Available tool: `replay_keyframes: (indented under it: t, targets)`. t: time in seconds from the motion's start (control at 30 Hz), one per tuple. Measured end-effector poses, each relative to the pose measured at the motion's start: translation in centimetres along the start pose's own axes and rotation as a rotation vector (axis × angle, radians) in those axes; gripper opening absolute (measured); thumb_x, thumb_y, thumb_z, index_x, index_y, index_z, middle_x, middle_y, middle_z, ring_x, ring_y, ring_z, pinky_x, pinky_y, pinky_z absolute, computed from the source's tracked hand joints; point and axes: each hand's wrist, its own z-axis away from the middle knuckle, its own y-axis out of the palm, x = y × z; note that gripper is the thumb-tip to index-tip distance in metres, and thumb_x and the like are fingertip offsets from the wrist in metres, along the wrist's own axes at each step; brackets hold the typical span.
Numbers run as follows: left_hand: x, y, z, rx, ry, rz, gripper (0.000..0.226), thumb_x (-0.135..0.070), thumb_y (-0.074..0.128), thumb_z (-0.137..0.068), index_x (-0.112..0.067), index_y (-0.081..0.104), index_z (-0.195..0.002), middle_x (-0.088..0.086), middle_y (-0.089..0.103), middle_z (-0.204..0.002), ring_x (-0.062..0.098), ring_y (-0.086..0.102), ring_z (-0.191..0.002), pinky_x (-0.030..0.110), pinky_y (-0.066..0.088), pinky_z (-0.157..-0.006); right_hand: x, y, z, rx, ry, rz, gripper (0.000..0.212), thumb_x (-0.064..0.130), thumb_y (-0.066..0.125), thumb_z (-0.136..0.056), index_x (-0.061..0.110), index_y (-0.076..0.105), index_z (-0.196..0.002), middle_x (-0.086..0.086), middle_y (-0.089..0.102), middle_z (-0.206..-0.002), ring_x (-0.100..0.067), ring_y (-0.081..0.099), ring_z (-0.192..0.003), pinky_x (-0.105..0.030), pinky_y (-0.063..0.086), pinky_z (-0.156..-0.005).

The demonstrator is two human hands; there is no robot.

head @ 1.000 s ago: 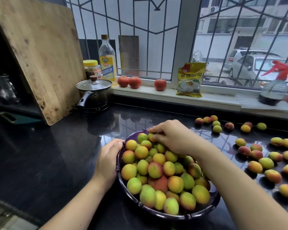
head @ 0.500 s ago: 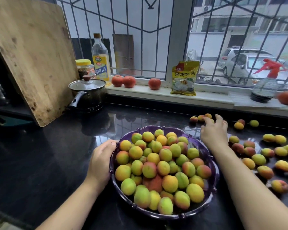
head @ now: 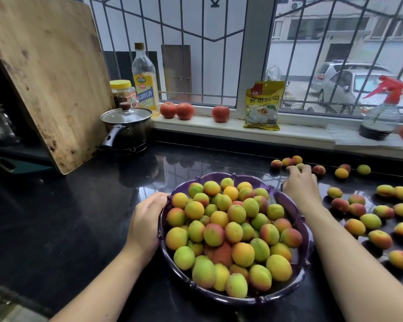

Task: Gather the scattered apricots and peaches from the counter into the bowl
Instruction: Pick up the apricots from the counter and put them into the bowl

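Many apricots and peaches lie scattered on the right of the tabletop. Left hand curls its fingers round the near-full bowl rim. Right hand fingers curl over a far fruit.

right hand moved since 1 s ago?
Yes. The right hand left the bowl and reached past its far rim to the loose fruit near the sill.

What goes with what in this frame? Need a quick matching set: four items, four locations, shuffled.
Items:
1. purple scalloped plastic bowl
2. steel pot with glass lid
3. yellow food packet
4. red-topped clear spray bottle

Places:
A. far right of the windowsill
B. windowsill, middle
C. by the leaning wooden board
D. against the left hand

Pairs: 1-D, 2-C, 3-B, 4-A
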Motion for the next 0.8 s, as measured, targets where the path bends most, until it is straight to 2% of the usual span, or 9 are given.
replay_keyframes:
  t: [0.1, 0.17, 0.23, 0.33, 0.37, 0.43, 0.5, 0.67, 0.8]
  targets:
    - [-0.1, 0.0, 0.0, 0.005, -0.008, -0.011, 0.037, -0.034, 0.052, -0.090, -0.007, 0.076, -0.086, 0.020, 0.076, -0.094, 0.049, 0.066, -0.100, 0.068, 0.050, -0.095, 0.6, -0.8, 0.1, -0.103, -0.087, -0.178, 0.026, 0.008, 0.056, -0.098, 0.008, 0.058, -0.124, -0.020, 0.054, -0.124, -0.037, 0.053, -0.108, -0.036, 0.039, -0.082]
    - [-0.1, 0.0, 0.0, 0.005, -0.009, -0.022, 0.036, -0.034, 0.052, -0.090, -0.007, 0.076, -0.085, 0.020, 0.075, -0.094, 0.049, 0.066, -0.100, 0.067, 0.051, -0.094, 1.4, -2.2, -0.4, -0.076, -0.105, -0.326, 0.018, 0.014, 0.058, -0.099, 0.015, 0.063, -0.117, -0.012, 0.061, -0.113, -0.028, 0.058, -0.097, -0.031, 0.040, -0.078]
    - [-0.2, -0.1, 0.1, 0.008, -0.016, -0.029, 0.035, -0.034, 0.052, -0.090, -0.010, 0.076, -0.084, 0.019, 0.076, -0.092, 0.049, 0.066, -0.099, 0.066, 0.052, -0.093, 2.5, -4.8, -0.5, 0.073, -0.111, -0.522, 0.017, 0.018, 0.062, -0.098, 0.018, 0.066, -0.115, -0.004, 0.064, -0.103, -0.017, 0.061, -0.083, -0.026, 0.045, -0.069]
    - [0.0, -0.1, 0.0, 0.012, -0.012, -0.036, 0.034, -0.035, 0.052, -0.090, -0.012, 0.076, -0.081, 0.017, 0.075, -0.089, 0.043, 0.066, -0.093, 0.065, 0.052, -0.091, 4.6, -10.0, 1.2, 0.278, -0.228, -0.732, 0.024, 0.018, 0.065, -0.097, 0.024, 0.068, -0.120, -0.004, 0.069, -0.102, -0.024, 0.068, -0.083, -0.023, 0.052, -0.054]
    - [0.1, -0.2, 0.0, 0.016, -0.012, -0.037, 0.034, -0.037, 0.053, -0.090, -0.013, 0.075, -0.079, 0.016, 0.074, -0.087, 0.040, 0.065, -0.089, 0.064, 0.052, -0.090, 5.3, -11.6, 2.1, 0.305, -0.273, -0.750, 0.025, 0.018, 0.066, -0.097, 0.027, 0.069, -0.119, -0.004, 0.069, -0.104, -0.026, 0.068, -0.087, -0.027, 0.056, -0.056]
    - [0.0, -0.2, 0.0, 0.021, -0.019, -0.033, 0.034, -0.041, 0.054, -0.087, -0.017, 0.074, -0.074, 0.010, 0.073, -0.082, 0.030, 0.063, -0.083, 0.060, 0.051, -0.087, 6.6, -14.4, 3.9, 0.316, -0.347, -0.775, 0.026, 0.020, 0.066, -0.096, 0.033, 0.070, -0.119, -0.001, 0.071, -0.109, -0.025, 0.070, -0.096, -0.042, 0.062, -0.078]
    - [-0.2, -0.2, 0.1, 0.032, -0.023, -0.036, 0.032, -0.042, 0.054, -0.086, -0.021, 0.077, -0.077, 0.003, 0.075, -0.084, 0.027, 0.066, -0.086, 0.054, 0.052, -0.088, 7.5, -16.0, 6.0, 0.371, -0.406, -0.794, 0.029, 0.021, 0.062, -0.099, 0.035, 0.068, -0.123, 0.005, 0.071, -0.112, -0.015, 0.070, -0.099, -0.040, 0.058, -0.090]
    - [-0.8, 0.1, 0.3, 0.075, -0.091, 0.044, 0.043, -0.030, 0.051, -0.086, -0.025, 0.076, -0.121, -0.001, 0.077, -0.124, 0.019, 0.068, -0.123, 0.046, 0.050, -0.112, 8.1, -16.7, 12.5, 0.481, -0.595, -0.560, 0.036, 0.019, 0.062, -0.098, 0.038, 0.063, -0.128, 0.019, 0.070, -0.108, -0.001, 0.067, -0.099, -0.026, 0.056, -0.086]
    - [-1.4, 0.0, 0.8, 0.114, -0.101, 0.041, 0.055, -0.028, 0.044, -0.086, -0.028, 0.069, -0.135, -0.004, 0.068, -0.141, 0.013, 0.059, -0.135, 0.045, 0.040, -0.122, 7.6, -16.2, 16.9, 0.443, -0.575, -0.440, 0.037, 0.024, 0.077, -0.087, 0.041, 0.060, -0.116, 0.019, 0.064, -0.102, 0.001, 0.062, -0.093, -0.021, 0.052, -0.081]
